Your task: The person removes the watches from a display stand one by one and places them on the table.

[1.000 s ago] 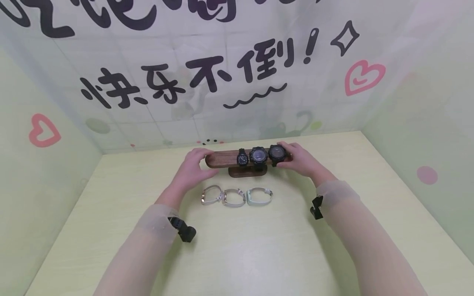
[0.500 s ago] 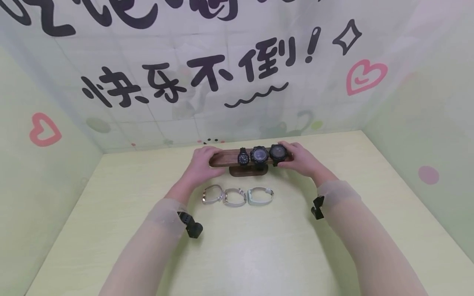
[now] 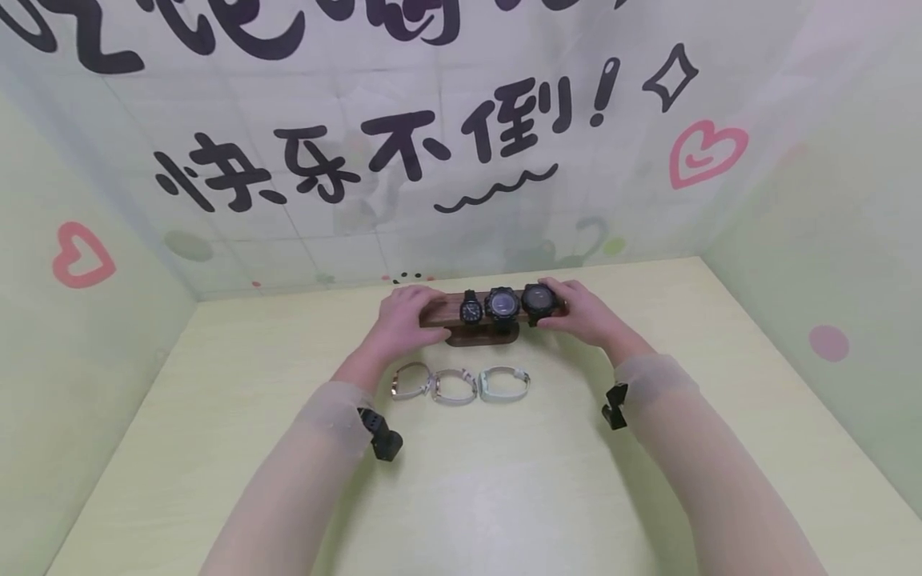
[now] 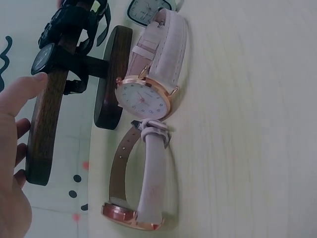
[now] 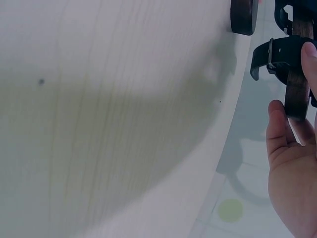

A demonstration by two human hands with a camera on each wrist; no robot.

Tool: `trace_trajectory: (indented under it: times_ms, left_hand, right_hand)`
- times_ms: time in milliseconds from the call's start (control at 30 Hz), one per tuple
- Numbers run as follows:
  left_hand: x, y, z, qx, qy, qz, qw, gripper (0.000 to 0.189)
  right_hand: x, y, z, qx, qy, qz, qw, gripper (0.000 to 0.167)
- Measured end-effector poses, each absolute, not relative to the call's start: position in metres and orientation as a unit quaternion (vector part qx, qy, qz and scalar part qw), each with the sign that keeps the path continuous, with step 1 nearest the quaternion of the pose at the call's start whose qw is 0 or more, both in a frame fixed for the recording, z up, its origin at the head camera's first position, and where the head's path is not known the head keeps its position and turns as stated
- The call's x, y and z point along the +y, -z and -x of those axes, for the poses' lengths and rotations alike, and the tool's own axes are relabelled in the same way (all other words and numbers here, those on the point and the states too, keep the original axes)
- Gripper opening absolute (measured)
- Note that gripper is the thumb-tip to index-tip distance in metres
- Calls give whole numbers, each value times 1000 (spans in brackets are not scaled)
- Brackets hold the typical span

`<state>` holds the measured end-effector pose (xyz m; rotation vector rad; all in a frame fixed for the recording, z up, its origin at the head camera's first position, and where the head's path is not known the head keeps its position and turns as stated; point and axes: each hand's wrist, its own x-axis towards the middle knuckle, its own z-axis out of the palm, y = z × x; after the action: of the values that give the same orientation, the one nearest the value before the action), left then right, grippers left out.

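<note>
A dark wooden watch stand (image 3: 452, 312) stands near the back wall, its crossbar above an oblong base (image 3: 483, 336). Three black watches are strapped round the bar: a small one (image 3: 471, 310), a larger one (image 3: 502, 303) and another at the right end (image 3: 539, 298). My left hand (image 3: 405, 322) grips the bar's left end. In the left wrist view its thumb (image 4: 29, 89) reaches the small watch's edge, with the other fingers behind the bar. My right hand (image 3: 587, 316) holds the right end, thumb against the end watch, fingers round the bar's tip.
In front of the stand, three pale-strapped watches lie in a row on the light wood table (image 3: 475, 496): a rose-gold one (image 4: 143, 99), another pinkish one (image 4: 153, 178) and a mint one (image 3: 504, 397). A printed backdrop (image 3: 324, 232) rises right behind, with side walls left and right.
My left hand has slid rightward along the bar, nearer the small watch, covering more of the left end. My right hand and the watches look unmoved.
</note>
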<state>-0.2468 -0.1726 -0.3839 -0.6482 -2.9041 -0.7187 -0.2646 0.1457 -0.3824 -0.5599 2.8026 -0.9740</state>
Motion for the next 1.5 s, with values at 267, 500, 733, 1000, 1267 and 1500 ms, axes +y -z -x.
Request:
trace_trajectory:
  times_ms: [267,500,733,1000,1267,1500]
  left_hand:
    - [-164,381,249,-951,202,229,44,58]
    - [-162,383,251,-948,211,232,50,57]
    - [-157,383,252,-945,218,240,48,58]
    - [-152,384,254,-950,221,217,37,59]
    - [-147,386,253,-955,207,205,53,60]
    - [-142,388,253,-961,187,194,59,60]
  right_hand:
    - [147,386,267,924,327,190,58,74]
    - [147,386,267,923,329,192,54,73]
    - [147,387,268,925,325,191,56,73]
    - [147,387,268,923,331,190,57,73]
    - [147,385,266,924,324,194,54,74]
    - [147,384,266,922,331,190,58,74]
